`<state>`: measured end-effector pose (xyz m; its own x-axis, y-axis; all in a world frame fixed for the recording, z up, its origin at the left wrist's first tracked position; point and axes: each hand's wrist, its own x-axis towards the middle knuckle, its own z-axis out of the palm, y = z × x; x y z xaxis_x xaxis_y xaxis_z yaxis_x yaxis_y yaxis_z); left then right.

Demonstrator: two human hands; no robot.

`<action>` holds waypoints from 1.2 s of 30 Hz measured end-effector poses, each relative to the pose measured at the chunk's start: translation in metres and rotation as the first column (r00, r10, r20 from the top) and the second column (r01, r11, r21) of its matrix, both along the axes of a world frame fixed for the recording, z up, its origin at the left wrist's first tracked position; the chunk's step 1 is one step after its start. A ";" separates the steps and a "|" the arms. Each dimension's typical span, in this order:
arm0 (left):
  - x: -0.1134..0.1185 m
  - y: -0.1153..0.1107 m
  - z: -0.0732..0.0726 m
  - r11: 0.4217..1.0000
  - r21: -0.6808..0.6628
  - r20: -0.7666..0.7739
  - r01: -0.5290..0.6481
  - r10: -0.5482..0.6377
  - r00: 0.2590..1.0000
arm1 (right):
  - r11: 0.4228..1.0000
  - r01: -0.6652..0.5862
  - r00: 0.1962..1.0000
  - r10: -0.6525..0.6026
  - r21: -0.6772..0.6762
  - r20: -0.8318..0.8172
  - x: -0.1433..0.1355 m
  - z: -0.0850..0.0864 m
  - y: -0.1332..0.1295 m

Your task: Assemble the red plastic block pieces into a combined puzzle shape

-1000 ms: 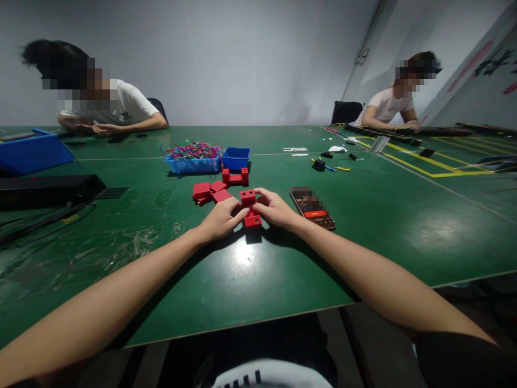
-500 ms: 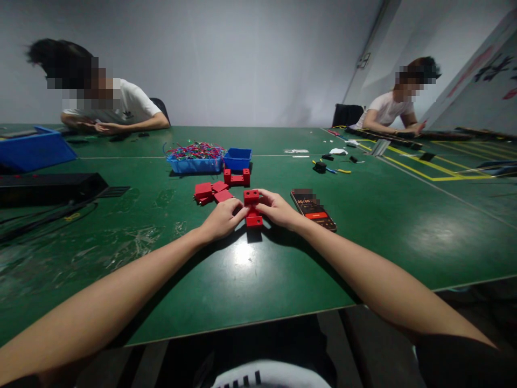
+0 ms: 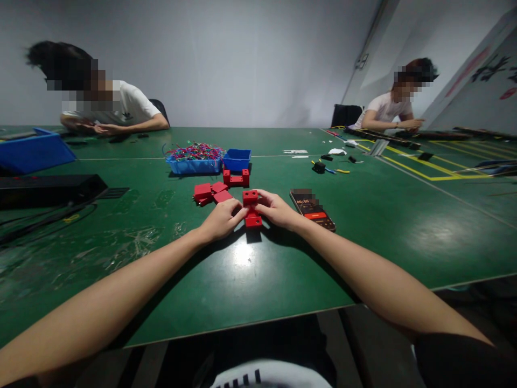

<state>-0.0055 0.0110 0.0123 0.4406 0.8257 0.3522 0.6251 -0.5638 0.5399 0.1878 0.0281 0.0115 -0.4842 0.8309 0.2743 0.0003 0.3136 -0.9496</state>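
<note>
Red part point(image 3: 250, 198): here it is, front and centre over the bench point(image 3: 291, 280), a two-holed block on top, a single-holed end below, the middle lost behind thumbs; whether it touches the surface, one cannot tell.
Left grip point(image 3: 221, 220): closed on the part's left side, thumb in close!
Right grip point(image 3: 277, 211): closed on the right, thumb in front, fingers reaching round behind.
Step in hand: a two-handed hold, thumbs apparently working at that hidden middle.
Next move: judging by this pose, it calls for even pressure from both sides and a steady part.
Red blocks point(image 3: 203, 191): clustered just beyond the left hand.
Red frame point(image 3: 236, 183): right behind them, two raised ends.
Wires point(image 3: 194, 150): heaped in a blue tub point(image 3: 197, 166).
Phone point(image 3: 317, 214): near the right wrist.
</note>
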 end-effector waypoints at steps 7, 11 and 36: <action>0.000 -0.001 0.000 1.000 0.017 -0.017 -0.004 0.005 1.000 | 0.999 -0.012 1.000 0.012 -0.039 0.013 0.001 -0.002 0.001; -0.001 0.000 0.000 1.000 0.026 -0.023 -0.003 0.003 1.000 | 0.999 -0.013 1.000 0.015 -0.052 0.021 0.002 -0.001 0.000; -0.001 0.000 0.000 0.999 0.015 -0.051 0.035 -0.034 0.998 | 0.998 -0.050 0.998 0.051 -0.023 0.036 0.004 -0.002 0.001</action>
